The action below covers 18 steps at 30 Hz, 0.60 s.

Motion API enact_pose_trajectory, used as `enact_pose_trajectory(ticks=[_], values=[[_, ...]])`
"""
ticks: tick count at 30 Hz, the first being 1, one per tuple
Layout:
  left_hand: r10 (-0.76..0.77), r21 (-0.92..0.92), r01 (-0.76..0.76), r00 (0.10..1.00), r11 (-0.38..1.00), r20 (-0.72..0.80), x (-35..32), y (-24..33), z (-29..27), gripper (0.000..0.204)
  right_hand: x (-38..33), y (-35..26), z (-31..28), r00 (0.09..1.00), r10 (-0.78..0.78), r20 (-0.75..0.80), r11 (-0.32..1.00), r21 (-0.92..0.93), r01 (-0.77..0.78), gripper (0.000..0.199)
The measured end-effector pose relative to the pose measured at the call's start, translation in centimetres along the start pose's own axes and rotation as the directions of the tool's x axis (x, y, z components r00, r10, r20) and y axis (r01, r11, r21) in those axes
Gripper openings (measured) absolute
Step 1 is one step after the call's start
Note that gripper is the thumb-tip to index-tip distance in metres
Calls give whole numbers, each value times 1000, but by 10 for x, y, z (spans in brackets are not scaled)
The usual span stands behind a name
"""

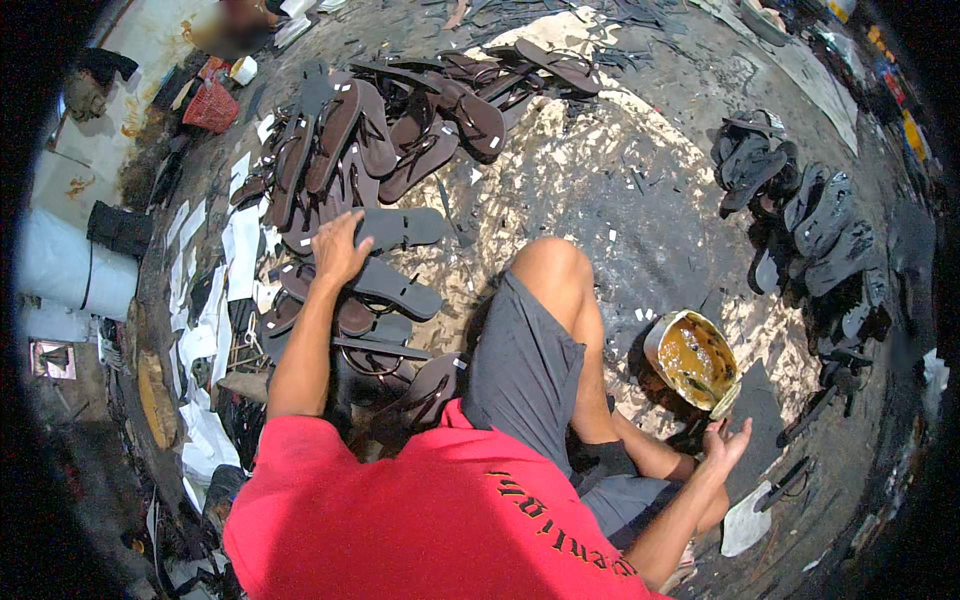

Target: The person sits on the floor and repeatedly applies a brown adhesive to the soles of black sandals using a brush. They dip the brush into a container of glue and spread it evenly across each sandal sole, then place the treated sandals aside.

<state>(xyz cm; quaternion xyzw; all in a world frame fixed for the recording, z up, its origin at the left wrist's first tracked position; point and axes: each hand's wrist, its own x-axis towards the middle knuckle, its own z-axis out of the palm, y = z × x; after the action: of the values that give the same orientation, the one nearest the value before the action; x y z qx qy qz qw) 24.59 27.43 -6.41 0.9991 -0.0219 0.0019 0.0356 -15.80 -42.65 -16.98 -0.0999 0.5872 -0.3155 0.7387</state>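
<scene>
My left hand grips the near end of a flat dark grey sandal sole, with thumb and fingers bent around it. A strap slot shows across the sole. Just below it lies another grey sole, apart from my fingers. My right hand is at the lower right, with thumb and forefinger closed on a short glue-coated stick; whether it ends in bristles I cannot tell. The stick rests at the rim of a round pot of amber glue. Under that hand lies a dark grey sheet.
Brown strapped sandals lie heaped at the upper left. More dark sandals stand in a row along the right. White paper scraps litter the left side. A red basket stands at the far left. My bent knee rises between my hands.
</scene>
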Motion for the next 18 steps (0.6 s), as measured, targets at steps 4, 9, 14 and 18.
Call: enact_pose_trajectory(ticks=[4,9,14,18], values=[[125,275,-160,982,948,141,-3,-5,18,82,-1,15,0,990,-12,-137,995,-97,-1,59],[266,394,-237,964,888,-21,30,24,13,62,-35,36,12,946,81,314,997,-42,-71,46],[512,306,-417,769,856,-384,59,81,-81,23,-85,43,13,964,-169,206,985,59,160,40],[761,184,-749,572,637,-306,24,163,-126,18,-115,25,22,889,-300,345,954,119,276,40]])
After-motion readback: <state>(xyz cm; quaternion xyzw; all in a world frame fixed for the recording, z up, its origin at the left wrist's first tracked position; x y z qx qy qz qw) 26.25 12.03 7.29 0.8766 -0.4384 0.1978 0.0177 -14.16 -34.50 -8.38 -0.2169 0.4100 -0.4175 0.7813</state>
